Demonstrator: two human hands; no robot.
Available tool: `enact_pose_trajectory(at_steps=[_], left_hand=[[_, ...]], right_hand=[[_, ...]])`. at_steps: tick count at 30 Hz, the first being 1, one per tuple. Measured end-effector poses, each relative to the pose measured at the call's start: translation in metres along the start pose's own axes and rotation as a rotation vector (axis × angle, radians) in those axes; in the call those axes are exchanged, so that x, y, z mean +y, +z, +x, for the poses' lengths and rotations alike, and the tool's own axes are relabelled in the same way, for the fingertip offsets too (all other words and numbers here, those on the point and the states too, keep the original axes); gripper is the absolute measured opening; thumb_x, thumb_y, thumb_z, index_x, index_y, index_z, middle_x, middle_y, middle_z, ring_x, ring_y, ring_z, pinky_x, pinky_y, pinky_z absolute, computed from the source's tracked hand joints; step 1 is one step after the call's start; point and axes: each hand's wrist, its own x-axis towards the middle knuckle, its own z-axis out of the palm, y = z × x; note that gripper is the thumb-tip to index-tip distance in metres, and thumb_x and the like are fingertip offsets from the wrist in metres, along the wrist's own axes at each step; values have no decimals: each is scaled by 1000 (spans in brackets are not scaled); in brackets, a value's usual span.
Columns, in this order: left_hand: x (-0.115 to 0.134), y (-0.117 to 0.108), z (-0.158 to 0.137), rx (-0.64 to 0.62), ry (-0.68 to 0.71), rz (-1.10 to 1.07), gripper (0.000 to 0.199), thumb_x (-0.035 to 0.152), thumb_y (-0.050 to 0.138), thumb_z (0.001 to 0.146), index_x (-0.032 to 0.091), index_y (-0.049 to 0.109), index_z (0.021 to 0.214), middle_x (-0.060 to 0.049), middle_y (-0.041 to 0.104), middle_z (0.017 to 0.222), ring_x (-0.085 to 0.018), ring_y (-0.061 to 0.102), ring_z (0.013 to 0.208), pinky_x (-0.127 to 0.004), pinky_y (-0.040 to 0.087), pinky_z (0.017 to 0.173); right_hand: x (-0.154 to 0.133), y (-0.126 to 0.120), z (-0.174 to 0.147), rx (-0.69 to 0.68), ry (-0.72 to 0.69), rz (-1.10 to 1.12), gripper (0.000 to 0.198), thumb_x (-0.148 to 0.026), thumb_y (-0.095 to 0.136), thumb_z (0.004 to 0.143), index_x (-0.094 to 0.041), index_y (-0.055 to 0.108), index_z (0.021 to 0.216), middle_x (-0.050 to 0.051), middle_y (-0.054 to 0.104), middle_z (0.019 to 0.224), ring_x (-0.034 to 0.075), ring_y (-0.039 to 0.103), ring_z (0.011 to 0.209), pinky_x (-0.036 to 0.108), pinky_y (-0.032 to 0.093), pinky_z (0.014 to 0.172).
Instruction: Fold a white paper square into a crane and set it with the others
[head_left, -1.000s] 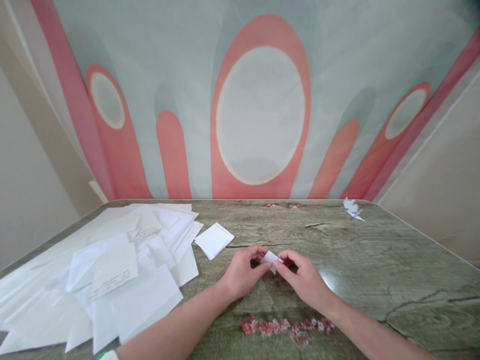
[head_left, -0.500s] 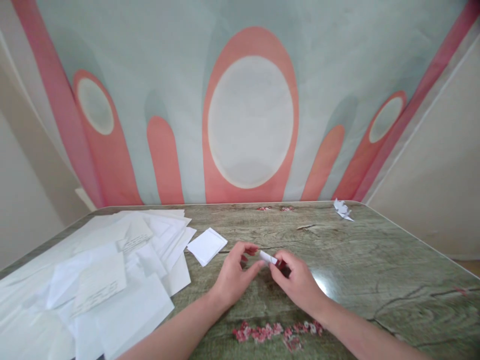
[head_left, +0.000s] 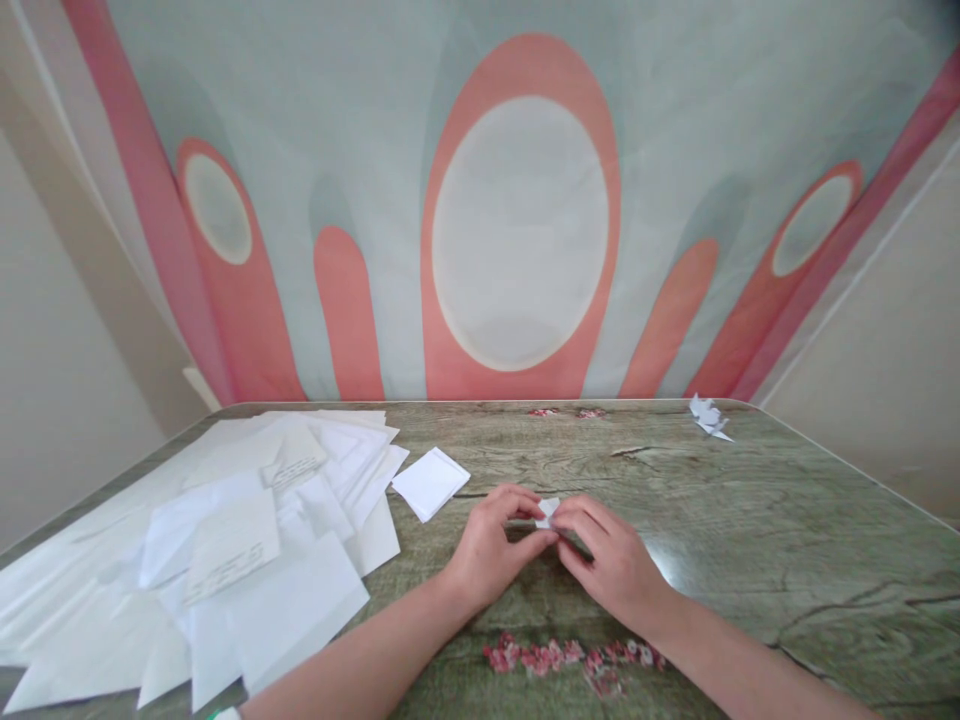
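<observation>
Between my hands, just above the table, is a small folded piece of white paper [head_left: 548,510]. My left hand [head_left: 499,545] pinches its left side with thumb and fingertips. From the right, my right hand [head_left: 611,555] grips the same paper, its fingers bent over the edge. The fingertips cover much of the paper, so its full shape is hidden. A small stack of square white paper [head_left: 431,484] lies beyond and to the left of my left hand.
A large spread of loose white sheets [head_left: 292,610] covers the left of the wood-patterned table [head_left: 787,520]. Small folded white paper pieces [head_left: 709,416] lie at the far right. A pink flower print [head_left: 547,656] marks the near side. A painted backdrop [head_left: 397,200] rises behind.
My fingers have closed in on the folded paper from both sides and now hide more of it. The whole view has shifted slightly, so the table's contents appear further right.
</observation>
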Motion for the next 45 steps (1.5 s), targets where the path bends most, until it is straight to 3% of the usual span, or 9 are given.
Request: enact_pose_trajectory(at_steps=[6, 10, 13, 25, 32, 45], left_hand=[[-9, 1, 3, 39, -51, -100, 15, 13, 65, 71, 17, 57, 83, -6, 57, 99, -17, 57, 93, -31, 47, 85], [-8, 1, 3, 21, -39, -132, 21, 9, 64, 71, 17, 57, 89, -6, 57, 100, -17, 57, 95, -32, 47, 86], [-7, 2, 2, 1, -35, -143, 22, 8, 63, 71, 17, 57, 90, -6, 57, 102, -17, 56, 96, -32, 47, 87], [-8, 1, 3, -17, -53, -154, 23, 10, 64, 71, 17, 57, 92, -7, 57, 104, -19, 56, 98, -33, 47, 87], [-7, 2, 2, -33, -58, -165, 25, 10, 64, 71, 17, 57, 94, -6, 58, 102, -18, 57, 96, -32, 47, 84], [-5, 2, 0, -88, -62, -125, 29, 11, 66, 69, 18, 55, 95, -6, 56, 101, -17, 57, 90, -30, 48, 81]], right_hand=[[1, 0, 3, 105, 219, 351, 27, -14, 49, 76, -21, 50, 102, 8, 54, 100, 20, 54, 92, 36, 45, 81], [7, 2, 6, 60, 477, 665, 23, -25, 52, 79, -20, 47, 101, 3, 60, 86, 17, 59, 79, 32, 46, 74], [8, 2, 8, 49, 555, 782, 24, -30, 56, 78, -20, 49, 99, 3, 61, 88, 16, 58, 77, 30, 46, 71], [10, 3, 8, 52, 596, 800, 27, -35, 61, 74, -19, 53, 93, 1, 60, 80, 15, 57, 71, 28, 46, 67], [9, 5, 10, 28, 552, 811, 26, -28, 61, 73, -19, 53, 95, 2, 62, 84, 16, 59, 77, 28, 47, 69], [9, 8, 7, -26, 505, 665, 17, -25, 56, 76, -18, 57, 91, 2, 64, 81, 16, 60, 74, 28, 47, 66]])
